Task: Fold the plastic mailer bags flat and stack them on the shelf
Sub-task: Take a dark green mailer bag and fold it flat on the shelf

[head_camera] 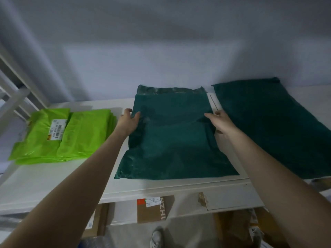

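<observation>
Fingers (137, 115) of my left hand (129, 122) and those of my right hand (219, 123) curl over opposite side edges of the dark green mailer bag (172, 138), pinching it where it lies flat on the white shelf (53, 179), between the lime green stack (60, 133) and another dark green bag (272, 126).

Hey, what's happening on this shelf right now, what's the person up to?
A person is handling a dark green mailer bag lying on the white shelf. The left hand holds its left edge and the right hand its right edge. Another dark green bag lies to the right, apart from it. A stack of lime green bags lies on the left. Cardboard boxes sit below the shelf.
</observation>
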The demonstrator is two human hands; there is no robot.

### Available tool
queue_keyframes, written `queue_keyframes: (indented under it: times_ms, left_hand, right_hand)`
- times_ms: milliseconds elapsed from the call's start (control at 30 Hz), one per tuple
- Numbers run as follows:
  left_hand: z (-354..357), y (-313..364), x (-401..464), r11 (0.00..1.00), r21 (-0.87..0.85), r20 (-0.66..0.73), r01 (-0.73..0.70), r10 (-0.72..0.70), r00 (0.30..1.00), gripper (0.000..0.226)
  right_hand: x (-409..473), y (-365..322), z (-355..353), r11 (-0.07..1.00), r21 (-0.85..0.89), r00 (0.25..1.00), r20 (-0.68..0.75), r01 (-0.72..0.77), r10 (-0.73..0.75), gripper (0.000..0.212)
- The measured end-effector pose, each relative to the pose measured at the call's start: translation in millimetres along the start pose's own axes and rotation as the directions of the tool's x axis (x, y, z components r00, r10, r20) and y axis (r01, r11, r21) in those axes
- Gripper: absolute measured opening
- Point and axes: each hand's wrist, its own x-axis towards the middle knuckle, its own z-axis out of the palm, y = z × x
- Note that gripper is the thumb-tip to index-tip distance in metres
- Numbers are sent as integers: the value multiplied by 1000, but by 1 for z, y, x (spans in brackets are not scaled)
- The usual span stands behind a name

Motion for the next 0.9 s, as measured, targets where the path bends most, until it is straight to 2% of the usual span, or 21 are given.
queue_keyframes:
  times_ms: [133,267,367,500,567,633,700,767,900]
  left_hand:
    - [3,1,10,972,-215,26,95,-91,995,63]
    - [-1,3,22,866,-465,4,185,-207,978,64]
    - [-8,9,23,781,-600,20,174,-202,979,44]
    - [-16,13,22,815,-571,-38,98,-145,989,41]
    - [-19,13,22,824,-563,-80,59,-126,989,43]
    - [-19,14,22,840,-540,-116,42,-124,985,43]
    - [-19,14,23,820,-571,-113,49,-138,984,42]
    - [-20,16,23,768,-636,-64,77,-151,986,37]
    - [-22,19,24,598,-798,1,80,-131,991,27]
  right_hand:
    - [12,-1,4,989,138,999,-15,-50,52,69]
    - [20,-3,5,947,307,992,-51,-96,117,80]
    - [21,-8,1,947,300,986,-80,-118,148,64]
    - [21,-16,-11,979,166,978,-147,-121,146,51]
    - [19,-22,-16,994,39,980,-170,-100,105,46]
    - [15,-27,-17,998,-11,981,-188,-60,56,42]
    - [14,-29,-16,999,30,985,-170,-37,42,29]
    - [13,-31,-14,986,158,993,-94,-53,69,16]
    - [14,-32,-12,949,314,999,-46,14,0,12]
